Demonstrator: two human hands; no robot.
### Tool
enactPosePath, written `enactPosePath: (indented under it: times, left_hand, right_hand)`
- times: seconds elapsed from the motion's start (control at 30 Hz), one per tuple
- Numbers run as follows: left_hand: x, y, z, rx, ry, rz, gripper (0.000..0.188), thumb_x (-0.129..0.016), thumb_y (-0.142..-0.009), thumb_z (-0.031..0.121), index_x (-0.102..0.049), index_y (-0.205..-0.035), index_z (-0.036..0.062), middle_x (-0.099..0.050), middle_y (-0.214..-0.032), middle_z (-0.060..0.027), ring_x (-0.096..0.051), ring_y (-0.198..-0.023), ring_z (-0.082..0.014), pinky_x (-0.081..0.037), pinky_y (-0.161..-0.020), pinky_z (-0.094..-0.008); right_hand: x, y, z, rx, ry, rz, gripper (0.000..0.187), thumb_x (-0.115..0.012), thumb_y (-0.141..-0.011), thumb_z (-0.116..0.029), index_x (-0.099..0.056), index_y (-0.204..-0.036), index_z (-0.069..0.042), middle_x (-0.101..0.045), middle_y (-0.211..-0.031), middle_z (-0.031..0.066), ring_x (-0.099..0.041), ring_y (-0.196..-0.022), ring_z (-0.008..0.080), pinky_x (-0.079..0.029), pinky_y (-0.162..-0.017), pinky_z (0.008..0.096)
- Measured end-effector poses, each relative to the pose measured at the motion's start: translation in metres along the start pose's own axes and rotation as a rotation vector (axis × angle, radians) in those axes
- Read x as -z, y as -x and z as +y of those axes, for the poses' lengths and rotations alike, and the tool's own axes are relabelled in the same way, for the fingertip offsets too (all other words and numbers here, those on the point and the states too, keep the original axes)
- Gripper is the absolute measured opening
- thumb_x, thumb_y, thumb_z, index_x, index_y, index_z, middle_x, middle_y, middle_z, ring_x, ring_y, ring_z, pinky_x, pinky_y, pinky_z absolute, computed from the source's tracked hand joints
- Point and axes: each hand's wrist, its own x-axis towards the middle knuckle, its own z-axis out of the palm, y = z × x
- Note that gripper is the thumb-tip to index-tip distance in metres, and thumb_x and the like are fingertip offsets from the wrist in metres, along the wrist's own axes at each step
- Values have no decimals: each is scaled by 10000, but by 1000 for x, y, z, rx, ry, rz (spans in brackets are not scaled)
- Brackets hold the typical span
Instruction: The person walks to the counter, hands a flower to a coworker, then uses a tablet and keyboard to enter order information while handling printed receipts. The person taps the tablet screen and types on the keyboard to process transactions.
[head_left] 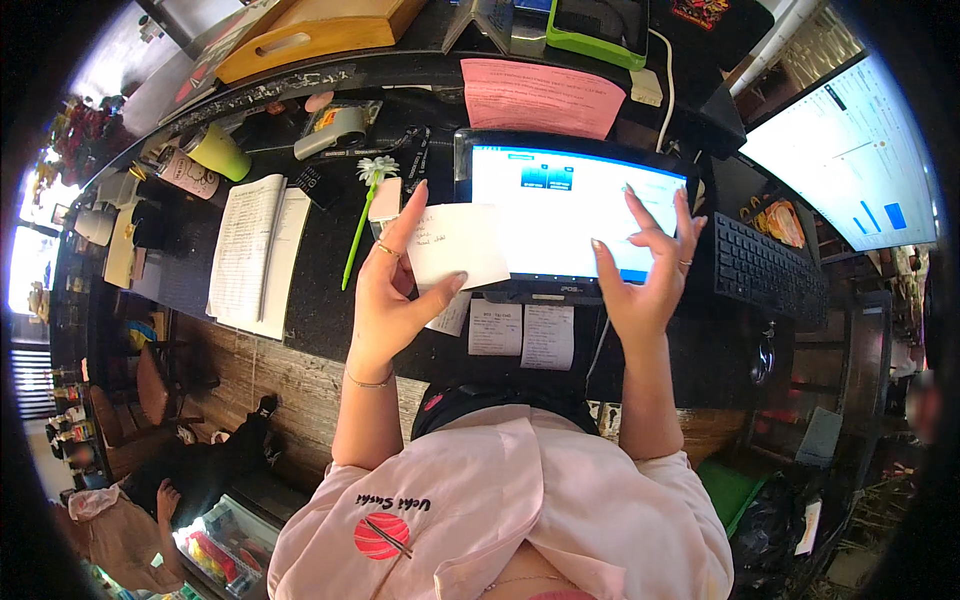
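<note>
A white slip of paper with a few handwritten lines is held by my left hand, thumb on its lower edge and index finger stretched along its left side. The slip covers the lower left of a lit touchscreen. Over the right part of that screen is my right hand, fingers spread and nothing in them. Whether a fingertip touches the glass I cannot tell. Below the screen, printed receipts hang at the desk's front edge. A green pen with a white flower top lies left of my left hand.
A black keyboard, a mouse and a larger monitor are at the right. Stacked papers and a green cup occupy the left. Behind the touchscreen is a pink sheet. Another person is at the lower left.
</note>
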Motion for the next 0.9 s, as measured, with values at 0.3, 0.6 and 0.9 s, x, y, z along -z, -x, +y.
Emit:
enactPosePath:
  times: [0.3, 0.6, 0.9]
  left_hand:
    - [3, 1, -6, -49, 92, -21, 772, -673, -716, -148, -413, -1418, 41, -556, -1285, -159, -570, -1136, -190, -477, -953, -316]
    - [23, -29, -11, -264, -602, 376, 241, -604, -857, -38, -711, -1062, 31, -681, -1096, -151, -662, -943, -185, -516, -791, -272]
    - [-19, -83, -26, -436, -1011, 312, 623, -785, -733, 343, -598, -1182, -47, -609, -1197, -196, -522, -1180, -379, -405, -992, -450]
  right_hand:
    - [22, 17, 35, -72, 83, 111, 293, -720, -828, -149, -451, -942, -138, -653, -1212, 71, -346, -1369, 335, -110, -1140, 578]
    - [35, 24, 46, -155, 35, 266, 260, -670, -843, -50, -452, -969, -115, -666, -1135, 97, -402, -1316, 358, -201, -1116, 561]
    - [37, 29, 44, -180, 45, 294, 268, -675, -839, -48, -460, -985, -116, -661, -1125, 77, -423, -1291, 343, -214, -1108, 558]
